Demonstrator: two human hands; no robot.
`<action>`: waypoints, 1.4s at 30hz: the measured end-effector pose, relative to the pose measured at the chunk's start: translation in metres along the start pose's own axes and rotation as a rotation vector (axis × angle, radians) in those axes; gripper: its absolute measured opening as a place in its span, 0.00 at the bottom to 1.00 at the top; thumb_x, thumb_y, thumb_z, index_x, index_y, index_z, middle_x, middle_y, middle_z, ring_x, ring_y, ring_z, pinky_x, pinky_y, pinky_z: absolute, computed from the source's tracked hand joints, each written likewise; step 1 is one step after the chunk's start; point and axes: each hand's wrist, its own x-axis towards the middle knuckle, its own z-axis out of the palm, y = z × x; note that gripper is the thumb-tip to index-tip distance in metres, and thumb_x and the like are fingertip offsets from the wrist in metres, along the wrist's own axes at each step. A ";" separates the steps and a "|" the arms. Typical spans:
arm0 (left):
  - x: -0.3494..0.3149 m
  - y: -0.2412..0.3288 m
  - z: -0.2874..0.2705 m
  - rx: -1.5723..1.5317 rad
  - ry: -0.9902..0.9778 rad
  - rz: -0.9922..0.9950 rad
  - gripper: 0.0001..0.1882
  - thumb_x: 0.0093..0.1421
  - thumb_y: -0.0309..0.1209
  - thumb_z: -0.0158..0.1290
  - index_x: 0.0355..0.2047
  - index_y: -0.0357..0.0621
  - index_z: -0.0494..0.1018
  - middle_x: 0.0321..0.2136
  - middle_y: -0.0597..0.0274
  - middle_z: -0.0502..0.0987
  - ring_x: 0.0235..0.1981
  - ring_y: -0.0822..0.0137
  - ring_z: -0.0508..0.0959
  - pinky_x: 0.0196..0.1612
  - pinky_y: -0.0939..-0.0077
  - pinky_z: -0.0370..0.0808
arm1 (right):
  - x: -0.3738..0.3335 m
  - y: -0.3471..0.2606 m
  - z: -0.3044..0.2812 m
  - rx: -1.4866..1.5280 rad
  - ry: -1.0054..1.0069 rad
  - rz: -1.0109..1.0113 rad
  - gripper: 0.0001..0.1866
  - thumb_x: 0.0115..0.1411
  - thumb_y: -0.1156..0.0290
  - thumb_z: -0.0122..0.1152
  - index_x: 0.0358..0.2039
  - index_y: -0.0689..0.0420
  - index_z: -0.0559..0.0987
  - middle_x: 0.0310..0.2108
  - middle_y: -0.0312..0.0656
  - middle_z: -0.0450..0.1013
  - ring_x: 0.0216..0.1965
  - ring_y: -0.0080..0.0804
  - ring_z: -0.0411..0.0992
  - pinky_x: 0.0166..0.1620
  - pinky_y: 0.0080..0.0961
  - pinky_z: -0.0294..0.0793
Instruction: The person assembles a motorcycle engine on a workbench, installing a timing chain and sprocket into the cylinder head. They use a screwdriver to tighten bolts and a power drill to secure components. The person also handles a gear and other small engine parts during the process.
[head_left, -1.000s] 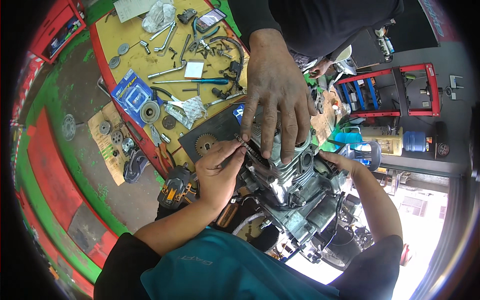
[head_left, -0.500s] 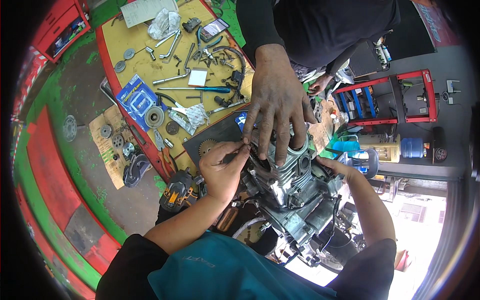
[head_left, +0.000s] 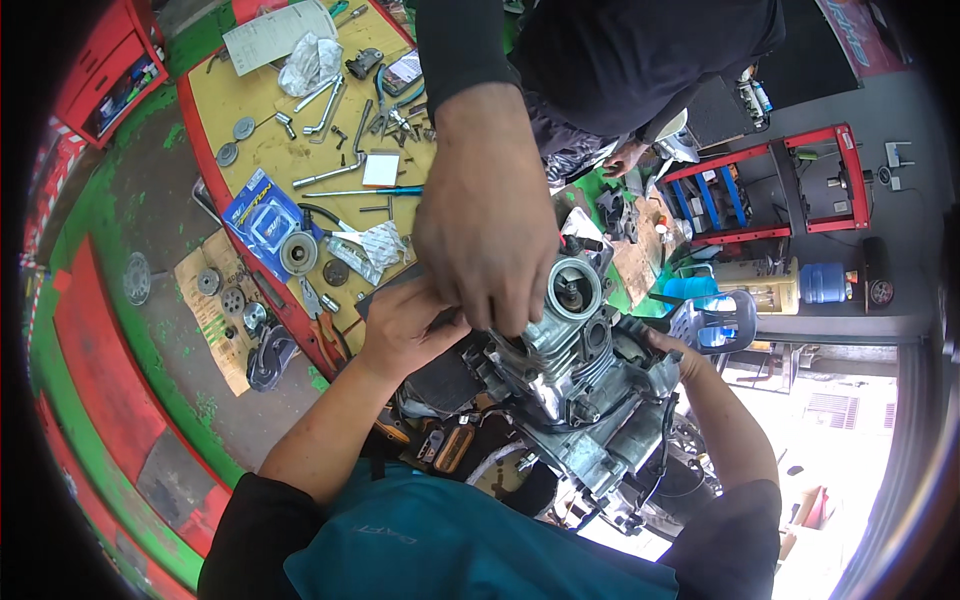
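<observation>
A grey metal engine (head_left: 560, 385) stands in front of me, its round cylinder opening (head_left: 574, 290) facing up. At its left side my left hand (head_left: 405, 330) is closed, thumb and fingers pinched together. A co-worker's hand (head_left: 488, 225) reaches over from the far side, its bunched fingertips at the left of the cylinder, hiding what lies between us. My right hand (head_left: 675, 355) is closed on the engine's right side, its fingertips partly hidden behind the casing.
A yellow-topped table (head_left: 235, 90) at the left holds several wrenches, pliers (head_left: 320, 322), valves and a blue packet (head_left: 265, 215). Loose parts lie on cardboard (head_left: 215, 325) on the floor. A red rack (head_left: 850, 180) and chair (head_left: 735, 320) stand at the right.
The co-worker's hand has moved left and its spread fingers are now bunched, uncovering the cylinder opening. My left hand has shifted left and slightly down. My right hand stays on the engine.
</observation>
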 end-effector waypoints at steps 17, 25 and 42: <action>0.030 0.008 -0.011 -0.248 -0.212 -0.124 0.12 0.50 0.24 0.62 0.34 0.41 0.72 0.41 0.55 0.77 0.40 0.53 0.80 0.43 0.64 0.78 | 0.008 -0.021 0.002 -0.070 0.082 0.189 0.38 0.67 0.44 0.62 0.68 0.57 0.68 0.54 0.45 0.77 0.52 0.33 0.78 0.56 0.34 0.79; 0.019 0.006 -0.004 -0.267 -0.126 -0.148 0.13 0.51 0.22 0.64 0.36 0.39 0.74 0.42 0.55 0.78 0.39 0.55 0.82 0.41 0.66 0.80 | 0.033 -0.066 0.040 -0.498 0.325 0.513 0.34 0.70 0.40 0.53 0.65 0.51 0.74 0.53 0.43 0.79 0.47 0.31 0.79 0.51 0.29 0.79; 0.016 -0.001 -0.002 -0.478 -0.151 -0.203 0.23 0.56 0.15 0.59 0.54 0.36 0.76 0.47 0.51 0.78 0.44 0.63 0.84 0.49 0.72 0.83 | 0.001 -0.004 -0.013 -0.105 0.208 0.063 0.35 0.68 0.41 0.55 0.65 0.54 0.73 0.53 0.46 0.79 0.47 0.31 0.80 0.49 0.30 0.81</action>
